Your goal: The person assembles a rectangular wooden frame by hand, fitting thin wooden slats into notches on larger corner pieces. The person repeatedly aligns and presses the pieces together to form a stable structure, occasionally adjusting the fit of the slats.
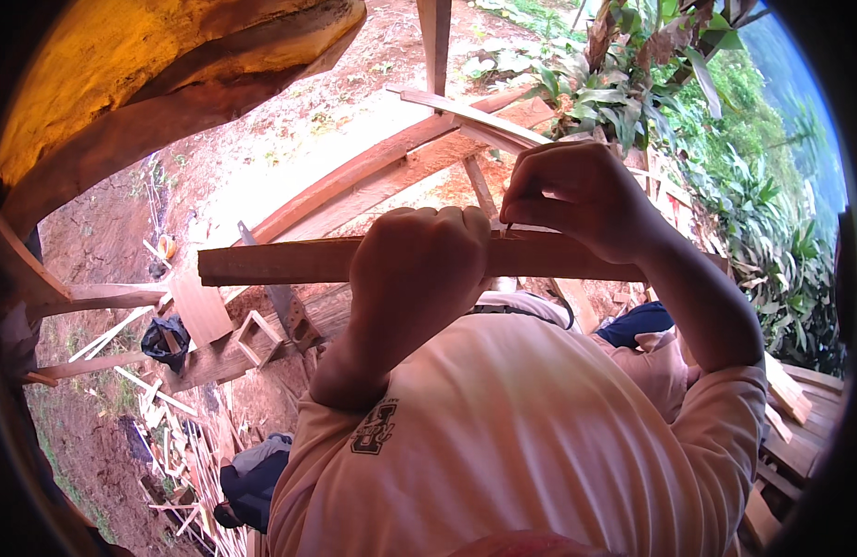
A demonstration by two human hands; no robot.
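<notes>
A long, narrow wooden board (280, 263) is held up level across the front of my chest. My left hand (419, 265) is closed over its middle, knuckles up, fingers wrapped round the far side. Just to the right, my right hand (577, 197) is bent in a pinch above the board's upper edge. A short, thin, dark piece (506, 228) shows under its fingertips at the board; too little of it is visible to tell its kind. Behind the board's left half lies a handsaw (282, 302), its blade partly covered by the board.
Thick wooden beams (354, 181) run across beyond my hands. At the left are a small square wooden frame (259, 338), a black plastic bag (166, 341) and a flat board (200, 306). Scrap wood strips (182, 455) litter the ground. A yellow-orange sheet (187, 65) hangs at the upper left.
</notes>
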